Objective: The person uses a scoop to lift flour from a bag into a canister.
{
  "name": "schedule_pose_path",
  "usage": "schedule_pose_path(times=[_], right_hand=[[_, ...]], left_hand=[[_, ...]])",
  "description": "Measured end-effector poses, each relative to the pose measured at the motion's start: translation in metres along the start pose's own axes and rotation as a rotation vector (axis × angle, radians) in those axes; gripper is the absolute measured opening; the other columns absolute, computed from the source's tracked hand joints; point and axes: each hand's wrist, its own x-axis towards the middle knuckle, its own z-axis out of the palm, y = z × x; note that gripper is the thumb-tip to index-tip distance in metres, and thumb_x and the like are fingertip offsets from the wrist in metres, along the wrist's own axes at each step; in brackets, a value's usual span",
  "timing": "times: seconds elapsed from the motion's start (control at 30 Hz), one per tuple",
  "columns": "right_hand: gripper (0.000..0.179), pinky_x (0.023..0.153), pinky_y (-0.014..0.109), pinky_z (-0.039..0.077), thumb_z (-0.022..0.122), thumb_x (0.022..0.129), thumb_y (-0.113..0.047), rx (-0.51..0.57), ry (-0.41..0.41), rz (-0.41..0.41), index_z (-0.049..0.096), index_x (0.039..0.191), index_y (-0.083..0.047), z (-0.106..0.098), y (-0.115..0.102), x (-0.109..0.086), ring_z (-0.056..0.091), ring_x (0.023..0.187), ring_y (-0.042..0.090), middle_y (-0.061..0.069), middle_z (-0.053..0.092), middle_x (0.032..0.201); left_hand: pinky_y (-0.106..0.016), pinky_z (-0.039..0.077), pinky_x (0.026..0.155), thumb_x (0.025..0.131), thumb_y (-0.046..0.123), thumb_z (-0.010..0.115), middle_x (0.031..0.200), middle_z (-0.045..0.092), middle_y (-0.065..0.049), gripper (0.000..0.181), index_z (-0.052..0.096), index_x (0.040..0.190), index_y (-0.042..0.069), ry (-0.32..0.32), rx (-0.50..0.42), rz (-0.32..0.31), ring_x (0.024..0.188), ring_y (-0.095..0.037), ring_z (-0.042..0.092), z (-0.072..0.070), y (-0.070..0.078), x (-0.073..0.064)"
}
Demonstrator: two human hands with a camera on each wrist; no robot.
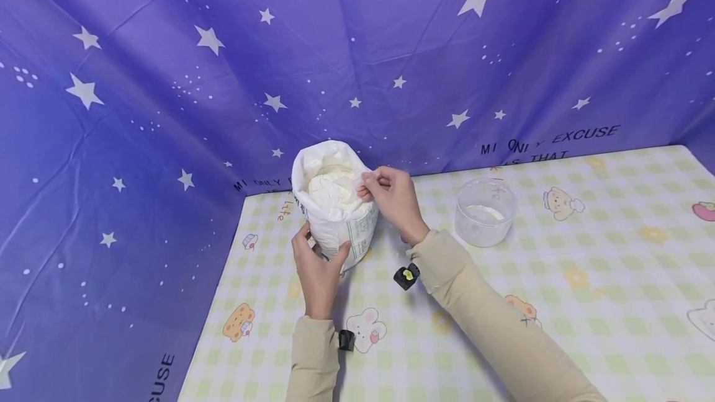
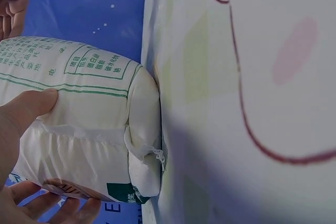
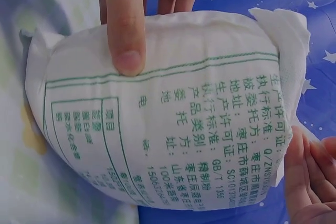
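Observation:
A white cloth bag (image 1: 335,228) with green printing stands upright near the back of the table, its mouth rolled open. White powder (image 1: 334,192) that looks like flour fills it near the top. My left hand (image 1: 318,268) grips the bag's lower front, thumb on one side and fingers round the other; the left wrist view shows this thumb (image 2: 39,103) on the printed side. At the bag's right rim, my right hand (image 1: 391,197) pinches the edge of the cloth. In the right wrist view, the right fingers (image 3: 302,182) are at the bag's mouth.
To the right of the bag stands a clear round plastic tub (image 1: 485,219) with a little white at its bottom. A green-checked cloth (image 1: 614,278) with cartoon prints covers the table. Behind and to the left hangs a blue star-patterned curtain (image 1: 357,48).

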Motion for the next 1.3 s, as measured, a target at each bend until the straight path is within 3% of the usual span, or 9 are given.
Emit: schedule_pose_path(times=[0.5,0.8,1.3], right_hand=[[0.023,0.077,0.029,0.063,0.058,0.099,-0.008,0.217,0.004,0.150,0.063,0.101,0.015,-0.007,0.002,-0.005,0.071,0.071,0.013,0.021,0.072,0.087],[0.020,0.077,0.027,0.063,0.057,0.100,-0.007,0.264,0.014,0.211,0.064,0.104,0.011,-0.012,0.002,-0.006,0.072,0.072,0.012,0.008,0.073,0.082],[0.031,0.085,0.032,0.062,0.061,0.099,-0.020,0.285,0.008,0.290,0.065,0.108,0.009,-0.021,0.004,-0.006,0.074,0.080,0.016,0.010,0.075,0.089]], left_hand=[[-0.035,0.054,0.100,0.072,0.011,0.088,0.133,0.048,-0.015,0.083,0.041,0.140,0.002,0.001,-0.001,-0.009,0.125,-0.026,0.049,0.001,0.001,0.000],[-0.035,0.054,0.101,0.072,0.011,0.088,0.133,0.048,-0.015,0.083,0.041,0.140,0.002,0.003,-0.001,-0.011,0.125,-0.027,0.049,0.000,0.001,0.000],[-0.036,0.053,0.101,0.073,0.011,0.087,0.133,0.048,-0.014,0.082,0.041,0.140,0.002,-0.002,-0.011,-0.014,0.125,-0.026,0.049,0.000,0.002,-0.001]])
